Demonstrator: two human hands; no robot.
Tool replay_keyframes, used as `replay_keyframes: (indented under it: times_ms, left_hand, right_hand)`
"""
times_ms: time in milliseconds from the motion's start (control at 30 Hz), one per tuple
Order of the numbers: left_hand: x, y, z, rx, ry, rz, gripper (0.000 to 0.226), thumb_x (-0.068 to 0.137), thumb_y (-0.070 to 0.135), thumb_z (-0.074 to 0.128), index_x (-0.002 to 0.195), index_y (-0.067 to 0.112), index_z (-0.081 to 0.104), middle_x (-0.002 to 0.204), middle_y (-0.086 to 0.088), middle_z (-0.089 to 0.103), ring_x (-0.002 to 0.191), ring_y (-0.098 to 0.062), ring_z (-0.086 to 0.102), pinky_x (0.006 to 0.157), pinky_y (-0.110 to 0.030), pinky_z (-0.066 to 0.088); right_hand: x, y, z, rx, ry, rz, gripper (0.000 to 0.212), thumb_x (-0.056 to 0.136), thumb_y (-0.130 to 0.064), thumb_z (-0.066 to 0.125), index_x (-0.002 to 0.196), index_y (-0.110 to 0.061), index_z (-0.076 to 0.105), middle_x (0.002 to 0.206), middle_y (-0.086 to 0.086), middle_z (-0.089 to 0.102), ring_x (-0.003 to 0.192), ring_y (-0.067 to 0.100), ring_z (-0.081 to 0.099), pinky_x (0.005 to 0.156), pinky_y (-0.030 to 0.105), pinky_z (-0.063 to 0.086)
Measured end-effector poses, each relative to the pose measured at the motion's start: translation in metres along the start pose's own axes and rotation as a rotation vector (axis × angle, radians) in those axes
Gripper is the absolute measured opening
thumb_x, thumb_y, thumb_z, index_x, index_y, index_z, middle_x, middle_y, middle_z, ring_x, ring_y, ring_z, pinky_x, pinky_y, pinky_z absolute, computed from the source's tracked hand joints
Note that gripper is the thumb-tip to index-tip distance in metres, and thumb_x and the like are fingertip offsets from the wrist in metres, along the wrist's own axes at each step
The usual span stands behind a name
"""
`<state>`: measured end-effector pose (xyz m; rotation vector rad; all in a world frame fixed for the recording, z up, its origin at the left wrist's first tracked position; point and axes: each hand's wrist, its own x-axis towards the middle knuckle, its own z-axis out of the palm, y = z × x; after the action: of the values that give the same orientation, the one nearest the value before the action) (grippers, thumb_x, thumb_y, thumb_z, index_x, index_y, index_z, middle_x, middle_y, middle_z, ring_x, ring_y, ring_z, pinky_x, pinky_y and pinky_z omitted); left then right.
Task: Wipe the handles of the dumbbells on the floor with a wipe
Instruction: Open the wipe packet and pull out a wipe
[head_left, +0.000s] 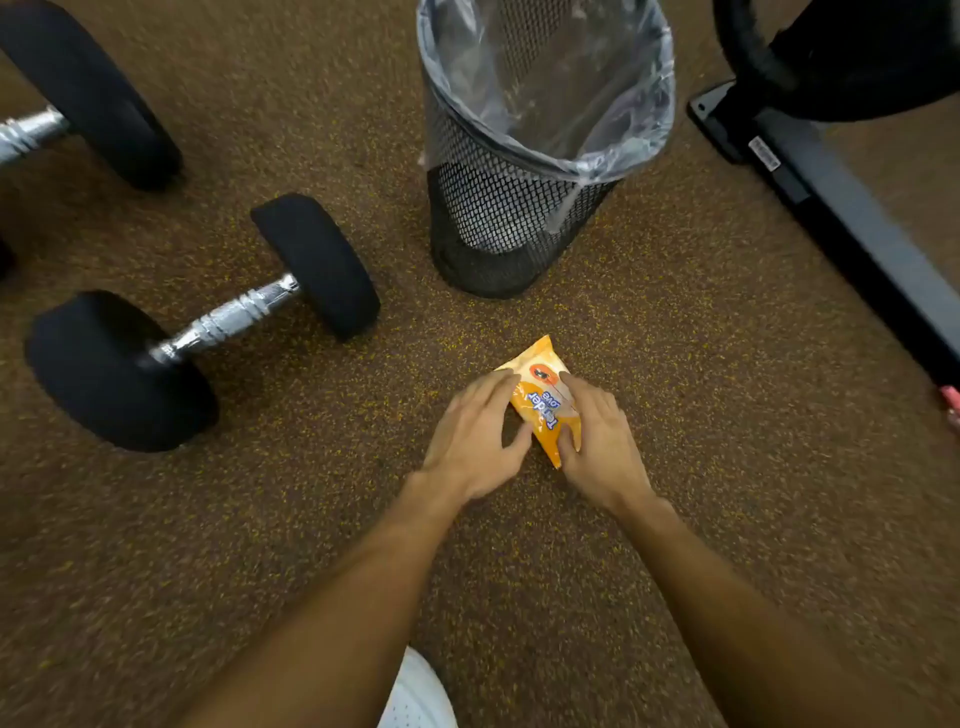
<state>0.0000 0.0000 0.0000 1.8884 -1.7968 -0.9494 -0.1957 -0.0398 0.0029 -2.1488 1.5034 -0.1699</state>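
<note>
Flooring (675, 364) under you is brown rubber flecked yellow. Your left hand (470, 441) and right hand (602, 441) each pinch a side of the orange wipes pack (543, 395), near the mesh bin (498, 218). The near dumbbell (228, 322) lies well left; the second dumbbell (88, 88) is cut off top left.

Speckled floor (260, 519): dumbbells (228, 322), bin (498, 218) (mesh)
</note>
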Motion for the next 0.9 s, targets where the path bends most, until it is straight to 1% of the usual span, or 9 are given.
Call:
replay_keyframes:
  times_ms: [133, 233, 333, 433, 533, 633, 733, 833, 900]
  left_hand:
    - [0.016, -0.005, 0.028, 0.082, 0.009, 0.096, 0.08, 0.101, 0.052, 0.058, 0.167, 0.018, 0.029, 0.176, 0.001, 0.025, 0.163, -0.018, 0.021, 0.135, -0.042, 0.013]
    - [0.029, -0.01, 0.045, 0.142, 0.046, 0.116, 0.087, 0.1, 0.063, 0.055, 0.169, 0.021, 0.024, 0.178, 0.003, 0.018, 0.165, -0.017, 0.012, 0.136, -0.045, 0.004]
    - [0.034, -0.018, 0.052, 0.189, 0.078, 0.133, 0.092, 0.099, 0.07, 0.052, 0.17, 0.022, 0.021, 0.179, 0.004, 0.014, 0.166, -0.016, 0.007, 0.136, -0.047, -0.002]
    - [0.037, -0.027, 0.059, 0.212, 0.1, 0.144, 0.092, 0.099, 0.073, 0.05, 0.171, 0.025, 0.018, 0.18, 0.005, 0.011, 0.166, -0.015, 0.004, 0.136, -0.048, -0.003]
    - [0.038, -0.033, 0.064, 0.22, 0.119, 0.156, 0.094, 0.098, 0.074, 0.05, 0.171, 0.024, 0.017, 0.18, 0.006, 0.009, 0.166, -0.014, 0.002, 0.135, -0.049, -0.002]
    - [0.039, -0.036, 0.069, 0.211, 0.13, 0.155, 0.099, 0.096, 0.076, 0.051, 0.171, 0.022, 0.014, 0.18, 0.006, 0.01, 0.166, -0.013, 0.0, 0.135, -0.049, -0.002]
    - [0.037, -0.038, 0.071, 0.144, 0.161, 0.163, 0.106, 0.094, 0.073, 0.059, 0.172, 0.022, 0.01, 0.179, 0.005, 0.015, 0.166, -0.012, 0.003, 0.136, -0.047, -0.002]
    - [0.035, -0.04, 0.07, 0.043, 0.184, 0.195, 0.106, 0.094, 0.065, 0.068, 0.172, 0.028, 0.006, 0.177, 0.004, 0.021, 0.166, -0.013, 0.006, 0.136, -0.046, -0.002]
    - [0.034, -0.043, 0.07, 0.046, 0.184, 0.229, 0.1, 0.097, 0.063, 0.065, 0.171, 0.034, 0.005, 0.178, 0.004, 0.02, 0.167, -0.015, 0.005, 0.136, -0.047, 0.0]
  right_hand:
    - [0.007, 0.018, 0.007, 0.001, 0.037, -0.03, 0.05, 0.105, -0.013, 0.059, 0.155, -0.017, 0.052, 0.158, 0.004, 0.051, 0.145, 0.022, 0.044, 0.122, 0.042, 0.039]
    - [0.014, 0.029, 0.011, 0.022, 0.067, -0.06, 0.041, 0.105, -0.013, 0.063, 0.146, -0.018, 0.063, 0.153, 0.003, 0.056, 0.14, 0.022, 0.049, 0.118, 0.039, 0.042]
    - [0.017, 0.036, 0.013, 0.041, 0.082, -0.069, 0.035, 0.105, -0.016, 0.066, 0.14, -0.02, 0.068, 0.15, -0.001, 0.058, 0.137, 0.019, 0.053, 0.113, 0.034, 0.044]
    - [0.023, 0.041, 0.016, 0.045, 0.121, -0.097, 0.024, 0.105, -0.021, 0.068, 0.128, -0.019, 0.075, 0.144, -0.002, 0.063, 0.131, 0.018, 0.057, 0.108, 0.033, 0.047]
    - [0.033, 0.043, 0.017, 0.057, 0.16, -0.114, 0.012, 0.103, -0.02, 0.071, 0.112, -0.016, 0.077, 0.133, -0.002, 0.067, 0.125, 0.016, 0.059, 0.104, 0.031, 0.048]
    - [0.044, 0.041, 0.014, 0.077, 0.147, -0.091, 0.011, 0.101, -0.022, 0.073, 0.108, -0.015, 0.078, 0.126, -0.002, 0.068, 0.121, 0.014, 0.058, 0.101, 0.028, 0.046]
    - [0.055, 0.039, 0.012, 0.108, 0.121, -0.074, 0.011, 0.098, -0.024, 0.077, 0.104, -0.015, 0.079, 0.118, -0.003, 0.069, 0.115, 0.015, 0.061, 0.097, 0.03, 0.048]
    - [0.065, 0.034, 0.013, 0.146, 0.094, -0.031, 0.009, 0.094, -0.022, 0.081, 0.101, -0.016, 0.08, 0.112, -0.006, 0.067, 0.099, 0.01, 0.061, 0.09, 0.028, 0.051]
    - [0.068, 0.031, 0.014, 0.177, 0.081, 0.022, 0.008, 0.092, -0.021, 0.084, 0.099, -0.018, 0.081, 0.111, -0.006, 0.064, 0.087, 0.004, 0.059, 0.083, 0.026, 0.05]
